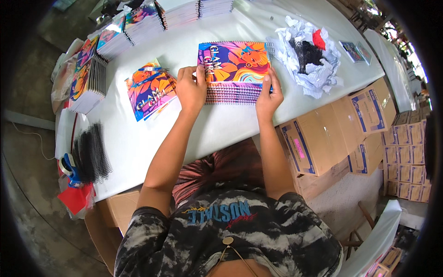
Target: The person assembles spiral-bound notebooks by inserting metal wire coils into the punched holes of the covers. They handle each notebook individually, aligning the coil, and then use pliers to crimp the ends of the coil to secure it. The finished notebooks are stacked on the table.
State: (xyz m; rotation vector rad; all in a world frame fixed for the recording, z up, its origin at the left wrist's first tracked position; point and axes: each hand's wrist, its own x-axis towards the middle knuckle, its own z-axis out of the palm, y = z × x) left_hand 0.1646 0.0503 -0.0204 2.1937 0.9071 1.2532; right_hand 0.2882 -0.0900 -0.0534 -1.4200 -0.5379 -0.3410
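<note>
1. A stack of spiral-bound notebooks (233, 69) with bright covers sits mid-table (217, 124), just in front of the person.
2. The left hand (191, 90) curls around the stack's left edge, fingers bent over the top cover.
3. The right hand (269, 94) presses the stack's right side, thumb on the cover.
4. Crumpled paper (308, 55) lies right of the stack; loose covers (150, 90) lie to its left.

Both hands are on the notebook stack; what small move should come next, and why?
Probably square it up: the left hand and right hand flank the stack of spiral notebooks, whose edges facing the person look slightly stepped, so press both sides inward on the white table.
</note>
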